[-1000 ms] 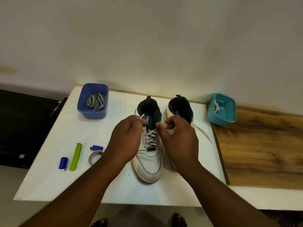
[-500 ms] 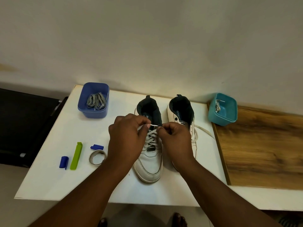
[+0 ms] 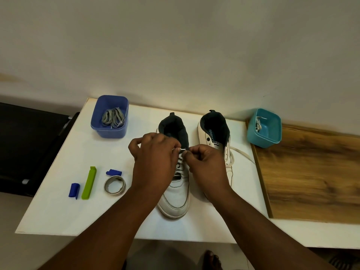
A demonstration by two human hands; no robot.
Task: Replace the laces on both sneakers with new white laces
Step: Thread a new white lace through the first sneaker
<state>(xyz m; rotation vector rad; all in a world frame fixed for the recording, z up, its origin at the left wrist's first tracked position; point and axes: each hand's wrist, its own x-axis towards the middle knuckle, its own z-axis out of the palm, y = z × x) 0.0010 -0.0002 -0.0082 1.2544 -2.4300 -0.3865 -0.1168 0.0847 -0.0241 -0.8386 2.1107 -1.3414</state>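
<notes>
1. Blue tub (image 3: 109, 121) of grey laces (image 3: 114, 117) sitting near white table's (image 3: 58, 201) back-left edge; bare tabletop in front.
2. Left hand (image 3: 153, 162) pinching white lace tip (image 3: 183, 149) over left sneaker (image 3: 175, 199).
3. Right hand (image 3: 206, 166) pinching the same tip, covering right sneaker (image 3: 214, 131).
4. Teal tub (image 3: 269, 133) sitting at wood board's (image 3: 311, 182) back edge.

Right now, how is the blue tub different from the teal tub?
The blue tub stands at the table's far left and holds a bundle of grey laces. The teal tub stands to the right of the sneakers, on the wooden board's corner, looks tilted, and holds only a little white lace at one side. Both are small open plastic tubs with rounded corners.
</notes>
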